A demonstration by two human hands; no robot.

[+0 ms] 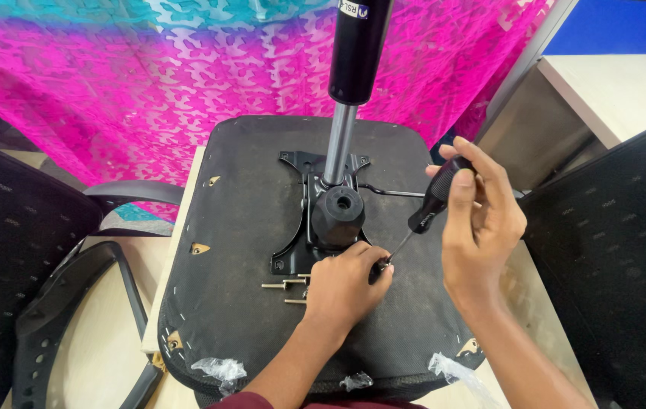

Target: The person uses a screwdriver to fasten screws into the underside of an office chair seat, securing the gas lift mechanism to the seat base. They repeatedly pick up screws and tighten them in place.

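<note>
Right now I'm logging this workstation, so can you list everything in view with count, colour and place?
seat base: one, black, upside down at centre
mounting plate: one, black metal, on the seat base
gas cylinder: one, black with silver rod, upright from the plate
loose bolts: about three, silver, left of the left hand
screwdriver: one, black handle, tip at the plate's corner
armrest: one, black, lying at left
mesh backrests: two, black, far left and right
cloth: one, pink and teal, behind
left hand: on the seat, fingers at the tip
right hand: gripping the screwdriver handle
</note>
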